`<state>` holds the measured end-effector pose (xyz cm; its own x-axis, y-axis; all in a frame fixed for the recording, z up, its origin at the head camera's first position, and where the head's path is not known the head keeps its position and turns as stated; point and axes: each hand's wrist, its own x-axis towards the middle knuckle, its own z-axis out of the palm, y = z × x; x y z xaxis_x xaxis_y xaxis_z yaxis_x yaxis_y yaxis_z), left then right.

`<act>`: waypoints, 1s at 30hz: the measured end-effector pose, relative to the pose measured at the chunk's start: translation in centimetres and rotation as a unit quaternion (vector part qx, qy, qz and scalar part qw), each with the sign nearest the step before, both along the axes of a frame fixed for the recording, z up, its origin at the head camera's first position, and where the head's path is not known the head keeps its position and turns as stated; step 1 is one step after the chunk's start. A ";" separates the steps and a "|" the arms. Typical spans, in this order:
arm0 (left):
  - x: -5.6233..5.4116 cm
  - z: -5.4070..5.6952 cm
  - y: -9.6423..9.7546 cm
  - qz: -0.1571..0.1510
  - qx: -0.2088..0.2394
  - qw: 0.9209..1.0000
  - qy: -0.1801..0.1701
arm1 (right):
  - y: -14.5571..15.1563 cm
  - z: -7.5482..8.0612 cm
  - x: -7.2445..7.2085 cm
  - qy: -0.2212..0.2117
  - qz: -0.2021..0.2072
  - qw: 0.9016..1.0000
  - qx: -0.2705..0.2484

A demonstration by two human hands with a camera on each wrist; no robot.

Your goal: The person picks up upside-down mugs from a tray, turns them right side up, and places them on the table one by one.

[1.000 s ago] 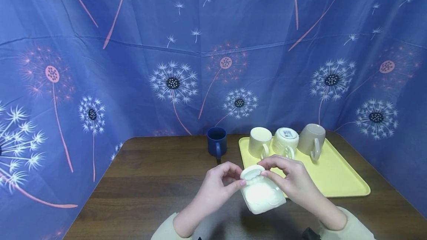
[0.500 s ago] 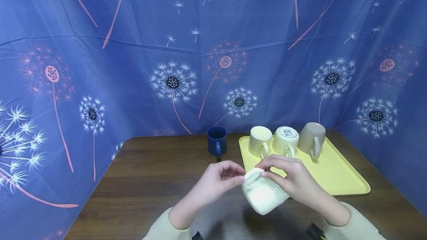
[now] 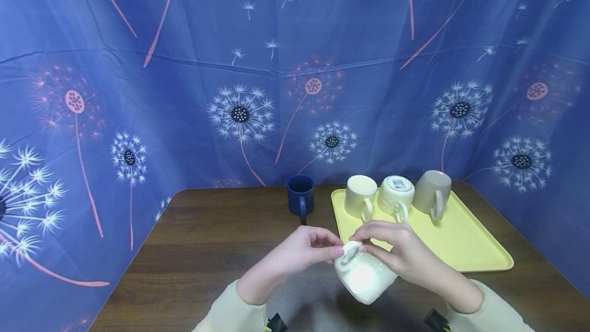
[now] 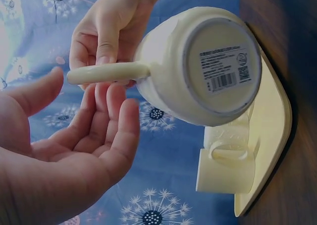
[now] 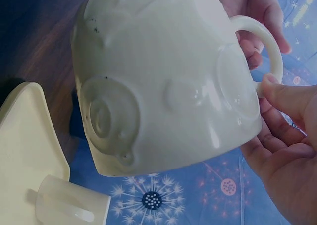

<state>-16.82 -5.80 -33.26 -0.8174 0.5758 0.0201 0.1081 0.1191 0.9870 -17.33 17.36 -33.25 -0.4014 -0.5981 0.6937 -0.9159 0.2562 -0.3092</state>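
A pale cream mug with raised relief is held tilted above the table. In the head view its handle points up, between both hands. My right hand pinches one side of the handle between thumb and fingers. My left hand has its thumb and fingertips at the handle's other side; in the left wrist view the fingers are curled beneath it, and whether the thumb touches is hard to tell. The mug's base, with a printed label, faces the left wrist camera.
A yellow tray lies at the right, with a white mug, a cream mug and a grey mug upside down along its back. Left of it stands a dark blue mug, upright on the wooden table.
The held mug has dropped slightly and turned, so its handle now shows nearly edge-on. Both hands have shifted a little lower with it. The mugs on the tray have stayed put.
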 end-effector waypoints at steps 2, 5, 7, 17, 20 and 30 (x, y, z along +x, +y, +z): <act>-0.1 0.0 0.2 -0.014 -0.006 1.000 -0.006 | -0.1 -0.1 -0.1 0.007 0.010 1.000 0.000; -0.3 0.0 0.5 -0.031 -0.004 0.999 -0.011 | -0.2 -0.2 -0.1 0.014 0.019 1.000 0.001; -0.4 0.0 0.6 -0.044 -0.002 0.999 -0.013 | -0.2 -0.2 0.0 0.014 0.021 1.000 0.004; -0.8 -0.4 0.6 -0.118 0.038 0.992 -0.028 | -0.2 -0.2 -0.1 0.006 0.028 1.000 0.006; -0.8 -0.6 0.6 -0.132 0.040 0.990 -0.027 | -0.2 -0.3 -0.1 0.002 0.032 0.999 0.006; -0.5 -1.8 0.6 -0.147 0.028 0.989 -0.014 | -0.3 -1.1 0.0 -0.006 0.043 0.999 0.009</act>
